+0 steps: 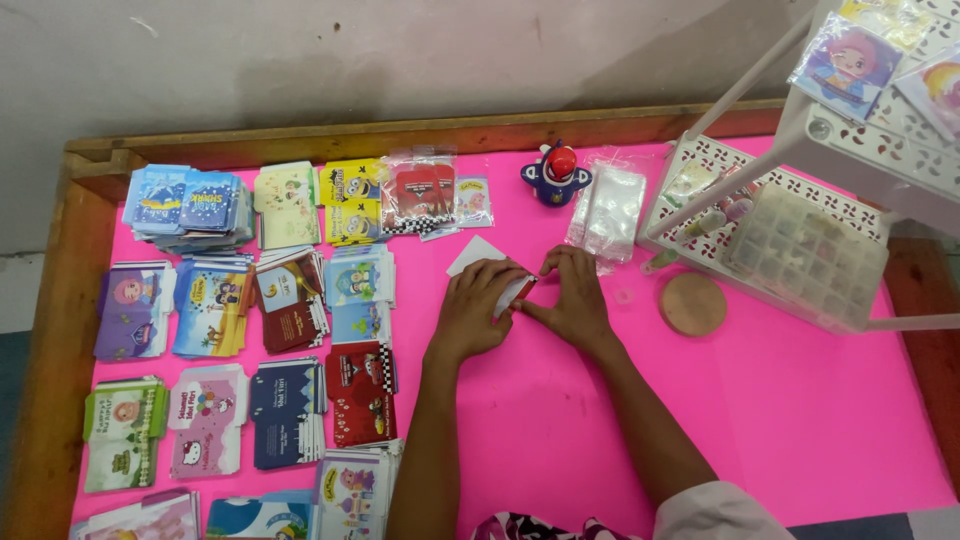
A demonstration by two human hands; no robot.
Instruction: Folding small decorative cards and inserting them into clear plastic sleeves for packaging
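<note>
My left hand (478, 305) and my right hand (572, 300) rest side by side on the pink table (800, 420), both pressing down on a small red and white paper envelope (516, 292). A white flap of paper (471, 254) sticks out from under my left hand toward the back. My fingertips meet over the envelope's red edge, and most of it is hidden beneath my hands.
Several stacks of printed cartoon envelopes (290, 300) cover the table's left half. A blue and red toy figure (556, 176), clear plastic sleeves (609, 209) and a round wooden disc (692, 304) lie behind and right. A white rack (800, 230) holds a clear compartment box (808, 255).
</note>
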